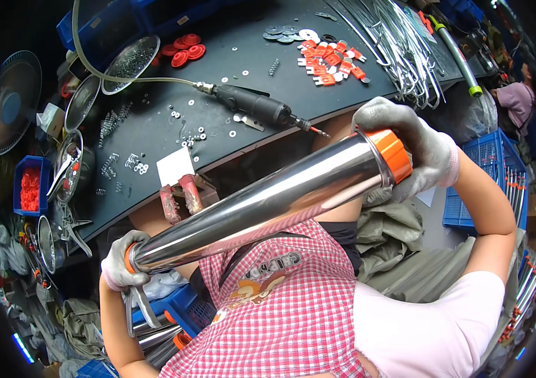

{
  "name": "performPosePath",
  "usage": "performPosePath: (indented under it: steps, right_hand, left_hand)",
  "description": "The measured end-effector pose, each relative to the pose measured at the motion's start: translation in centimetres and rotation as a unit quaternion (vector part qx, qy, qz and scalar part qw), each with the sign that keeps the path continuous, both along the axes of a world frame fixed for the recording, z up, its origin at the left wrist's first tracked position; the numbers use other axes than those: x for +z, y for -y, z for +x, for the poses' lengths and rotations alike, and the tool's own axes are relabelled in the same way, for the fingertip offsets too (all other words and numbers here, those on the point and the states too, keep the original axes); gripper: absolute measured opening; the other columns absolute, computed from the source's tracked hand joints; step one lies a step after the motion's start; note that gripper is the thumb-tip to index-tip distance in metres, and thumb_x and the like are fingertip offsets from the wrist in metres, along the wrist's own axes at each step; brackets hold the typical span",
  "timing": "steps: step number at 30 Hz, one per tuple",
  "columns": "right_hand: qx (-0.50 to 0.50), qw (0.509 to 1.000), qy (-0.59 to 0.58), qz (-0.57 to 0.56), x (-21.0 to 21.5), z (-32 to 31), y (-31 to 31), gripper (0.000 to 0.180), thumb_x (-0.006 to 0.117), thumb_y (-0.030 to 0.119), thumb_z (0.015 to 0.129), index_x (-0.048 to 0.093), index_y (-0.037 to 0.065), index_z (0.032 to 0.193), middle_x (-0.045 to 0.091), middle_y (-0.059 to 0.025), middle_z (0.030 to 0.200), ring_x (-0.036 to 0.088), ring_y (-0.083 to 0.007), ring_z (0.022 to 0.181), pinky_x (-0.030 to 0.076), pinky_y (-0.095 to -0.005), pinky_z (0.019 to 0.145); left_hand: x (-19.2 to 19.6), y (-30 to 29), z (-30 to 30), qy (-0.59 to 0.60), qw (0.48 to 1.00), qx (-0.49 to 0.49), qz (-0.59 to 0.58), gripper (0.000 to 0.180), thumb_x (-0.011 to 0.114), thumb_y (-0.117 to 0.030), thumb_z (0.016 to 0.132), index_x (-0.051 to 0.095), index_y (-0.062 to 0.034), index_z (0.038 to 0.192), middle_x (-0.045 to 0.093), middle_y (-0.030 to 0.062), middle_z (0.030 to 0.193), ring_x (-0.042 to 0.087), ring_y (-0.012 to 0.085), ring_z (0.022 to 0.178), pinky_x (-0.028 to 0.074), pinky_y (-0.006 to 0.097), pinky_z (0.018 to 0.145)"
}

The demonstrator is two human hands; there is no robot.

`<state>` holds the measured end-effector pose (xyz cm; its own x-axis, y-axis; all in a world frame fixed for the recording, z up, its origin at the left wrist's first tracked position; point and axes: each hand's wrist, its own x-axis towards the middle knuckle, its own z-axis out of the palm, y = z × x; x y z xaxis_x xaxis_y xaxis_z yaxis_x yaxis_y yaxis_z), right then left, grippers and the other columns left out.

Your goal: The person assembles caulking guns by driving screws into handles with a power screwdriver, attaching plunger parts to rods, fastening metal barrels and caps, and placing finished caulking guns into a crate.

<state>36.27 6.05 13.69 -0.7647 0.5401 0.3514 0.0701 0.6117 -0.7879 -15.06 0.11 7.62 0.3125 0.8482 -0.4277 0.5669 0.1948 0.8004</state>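
Observation:
A long, shiny metal tube (268, 195) lies slantwise across my lap, its right end higher and farther away. An orange cap (395, 154) closes that right end, and my gloved right hand (428, 151) is wrapped round it. At the lower left, my gloved left hand (120, 264) grips the other end, where an orange ring (131, 258) shows. Below that hand hangs a metal lever (145, 309); whether it is joined to the tube cannot be made out. Both gloves are pale grey, and some fingertips are hidden behind the tube.
On the dark bench (154, 113) lie an air screwdriver (252, 104) with a hose, orange clips (331, 60), springs, washers and bent metal rods (400, 50). Red-handled pliers (179, 198) stick out at its near edge. A blue crate (469, 164) stands right; another person (520, 104) is beyond.

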Motion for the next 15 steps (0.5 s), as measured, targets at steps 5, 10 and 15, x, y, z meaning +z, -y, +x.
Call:
performPosePath:
  steps: [5, 10, 15]
  right_hand:
    - [-0.018, 0.995, 0.078, 0.061, 0.9, 0.2, 0.7, 0.075, 0.08, 0.034, 0.064, 0.047, 0.005, 0.124, 0.047, -0.0199, 0.118, 0.051, -0.0353, 0.105, 0.043, -0.0404, 0.088]
    - [-0.071, 0.956, 0.087, 0.27, 1.9, 2.0, -0.2, 0.075, 0.079, 0.018, 0.059, 0.045, 0.007, 0.125, 0.046, -0.0207, 0.119, 0.049, -0.0358, 0.106, 0.043, -0.0377, 0.09]
    - [-0.104, 0.976, 0.009, -0.193, -0.3, -0.3, 0.9, 0.079, 0.075, 0.017, 0.07, 0.031, 0.004, 0.134, 0.044, -0.0106, 0.126, 0.043, -0.0199, 0.119, 0.035, -0.0358, 0.101]
  left_hand:
    - [0.7, -0.1, -0.4, -0.029, 0.999, -0.022, 0.028, 0.067, 0.075, -0.025, 0.038, 0.055, 0.0018, 0.096, 0.058, 0.0052, 0.083, 0.056, 0.0122, 0.076, 0.046, 0.026, 0.073]
    - [0.2, 0.1, -0.3, -0.021, 1.0, -0.016, 0.016, 0.062, 0.072, -0.024, 0.04, 0.055, 0.0017, 0.095, 0.058, 0.0058, 0.082, 0.055, 0.0121, 0.074, 0.046, 0.026, 0.073]
    - [-0.9, 0.4, -0.8, -0.028, 0.998, -0.003, 0.048, 0.062, 0.072, -0.023, 0.043, 0.055, 0.0029, 0.096, 0.059, 0.0058, 0.081, 0.055, 0.012, 0.075, 0.046, 0.027, 0.073]
